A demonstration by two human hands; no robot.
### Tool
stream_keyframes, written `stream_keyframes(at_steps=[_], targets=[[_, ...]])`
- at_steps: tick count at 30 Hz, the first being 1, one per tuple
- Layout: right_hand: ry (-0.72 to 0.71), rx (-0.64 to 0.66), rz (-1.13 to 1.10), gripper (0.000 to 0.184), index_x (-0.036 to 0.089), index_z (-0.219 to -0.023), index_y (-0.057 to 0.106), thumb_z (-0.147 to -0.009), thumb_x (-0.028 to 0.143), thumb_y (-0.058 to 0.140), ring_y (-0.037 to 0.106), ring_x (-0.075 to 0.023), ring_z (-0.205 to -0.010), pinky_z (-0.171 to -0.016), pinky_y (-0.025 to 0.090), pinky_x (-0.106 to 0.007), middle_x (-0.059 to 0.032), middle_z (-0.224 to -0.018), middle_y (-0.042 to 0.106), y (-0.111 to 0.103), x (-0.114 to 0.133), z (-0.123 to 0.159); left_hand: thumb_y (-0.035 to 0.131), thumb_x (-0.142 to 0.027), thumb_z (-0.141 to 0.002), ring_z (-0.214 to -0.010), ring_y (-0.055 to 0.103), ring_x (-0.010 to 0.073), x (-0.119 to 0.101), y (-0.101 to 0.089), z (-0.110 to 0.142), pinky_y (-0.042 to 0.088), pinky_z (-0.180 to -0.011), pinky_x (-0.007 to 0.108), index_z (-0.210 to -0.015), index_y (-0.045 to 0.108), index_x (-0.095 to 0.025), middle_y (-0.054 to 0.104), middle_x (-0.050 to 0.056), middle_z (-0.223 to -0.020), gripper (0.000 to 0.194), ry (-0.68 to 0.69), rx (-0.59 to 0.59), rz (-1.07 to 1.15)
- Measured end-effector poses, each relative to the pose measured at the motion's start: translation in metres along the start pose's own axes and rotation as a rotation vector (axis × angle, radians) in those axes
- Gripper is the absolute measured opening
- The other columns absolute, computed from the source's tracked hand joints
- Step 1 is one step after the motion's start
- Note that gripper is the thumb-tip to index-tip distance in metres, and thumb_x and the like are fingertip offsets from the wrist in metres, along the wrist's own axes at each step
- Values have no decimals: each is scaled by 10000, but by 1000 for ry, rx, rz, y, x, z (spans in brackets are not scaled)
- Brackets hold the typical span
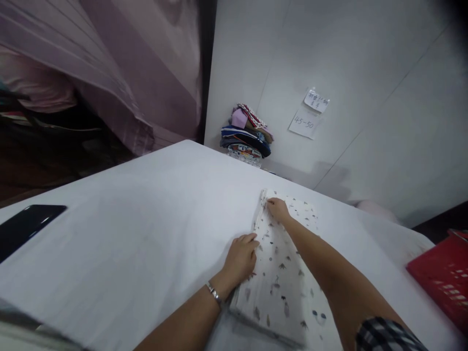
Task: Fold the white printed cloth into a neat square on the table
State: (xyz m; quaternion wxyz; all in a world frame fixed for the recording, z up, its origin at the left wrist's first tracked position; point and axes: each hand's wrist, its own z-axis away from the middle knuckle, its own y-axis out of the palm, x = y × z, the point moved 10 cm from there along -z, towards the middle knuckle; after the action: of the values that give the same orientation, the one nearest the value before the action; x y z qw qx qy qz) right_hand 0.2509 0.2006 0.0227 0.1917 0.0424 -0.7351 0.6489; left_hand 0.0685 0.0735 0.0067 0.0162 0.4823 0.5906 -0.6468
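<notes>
A white cloth (281,273) with small grey, green and brown printed motifs lies folded in layers on the white table. My left hand (241,258), with a silver band at the wrist, is at the cloth's left edge, its fingers curled and closed on the fold. Farther along the same edge, near the far left corner, my right hand (278,209) pinches the fabric between thumb and fingers. My right forearm crosses over the cloth and hides part of its right side.
A dark phone (27,226) lies on the white table (139,234) at the left. Beyond the table's far edge, folded clothes (246,134) are stacked against a wall with paper notes (303,122). A red basket (442,278) stands right; a pinkish curtain (146,63) hangs left.
</notes>
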Motion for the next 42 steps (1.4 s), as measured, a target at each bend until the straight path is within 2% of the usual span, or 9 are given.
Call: stream_keyframes(at_steps=[4, 8, 11, 14, 20, 27, 31, 37, 42], targets=[[115, -24, 10, 266, 189, -882, 706, -819, 208, 448, 659, -177, -838, -694, 467, -230, -61, -906, 719, -2, -11, -35, 460, -67, -769, -1206, 464, 224, 3, 1, -2, 343, -1010, 405, -1071, 658, -215, 528, 47, -1348, 390, -24, 17, 7], [219, 3, 24, 249, 159, -876, 696, -830, 276, 481, 666, -201, -788, -666, 477, -256, -101, -836, 712, 5, -24, -62, 465, -75, -756, -1211, 456, 234, 7, 2, -4, 336, -1019, 416, -1068, 655, -211, 528, 43, -1350, 389, -41, 25, 19], [272, 37, 26, 276, 128, -812, 690, -828, 345, 521, 669, -237, -757, -645, 484, -282, -136, -744, 695, 12, -33, -78, 464, -72, -753, -1206, 457, 235, 10, 3, -6, 331, -1025, 420, -1082, 649, -214, 523, 45, -1354, 403, -50, 32, 25], [307, 85, 4, 257, 127, -700, 676, -817, 316, 546, 664, -237, -656, -606, 482, -282, -123, -595, 655, 21, -42, -88, 465, -79, -765, -1214, 450, 236, 12, 5, -7, 324, -1033, 424, -1089, 646, -214, 518, 49, -1359, 395, -53, 39, 28], [307, 123, -100, 296, 148, -637, 647, -849, 261, 475, 610, -171, -499, -490, 451, -235, -87, -553, 651, 27, -52, -84, 475, -79, -759, -1210, 452, 235, 13, 5, -7, 327, -1032, 421, -1083, 644, -217, 517, 47, -1360, 389, -45, 24, 32], [256, 69, -170, 301, 131, -712, 665, -853, 257, 431, 610, -134, -542, -536, 454, -205, -77, -627, 676, 20, -45, -87, 450, -73, -760, -1197, 463, 231, 13, 5, -7, 341, -1019, 413, -1057, 650, -210, 534, 41, -1342, 383, -34, -7, 40], [258, 90, -181, 274, 141, -645, 650, -826, 229, 463, 603, -142, -530, -544, 457, -211, -74, -574, 660, 25, -40, -92, 458, -75, -753, -1203, 460, 236, 13, 5, -8, 335, -1026, 417, -1070, 648, -210, 525, 40, -1354, 394, -40, 5, 39], [313, 113, -171, 292, 151, -512, 590, -794, 183, 519, 593, -174, -510, -559, 466, -251, -97, -498, 613, 31, -41, -93, 465, -77, -754, -1215, 451, 236, 13, 5, -8, 328, -1035, 418, -1081, 648, -205, 520, 42, -1361, 397, -37, 11, 44], [407, 117, -219, 258, 150, -581, 592, -826, 199, 528, 570, -143, -453, -484, 455, -218, -45, -457, 560, 31, -48, -97, 461, -65, -749, -1201, 460, 235, 12, 4, -7, 339, -1024, 429, -1074, 645, -204, 529, 46, -1348, 398, -27, -1, 45]])
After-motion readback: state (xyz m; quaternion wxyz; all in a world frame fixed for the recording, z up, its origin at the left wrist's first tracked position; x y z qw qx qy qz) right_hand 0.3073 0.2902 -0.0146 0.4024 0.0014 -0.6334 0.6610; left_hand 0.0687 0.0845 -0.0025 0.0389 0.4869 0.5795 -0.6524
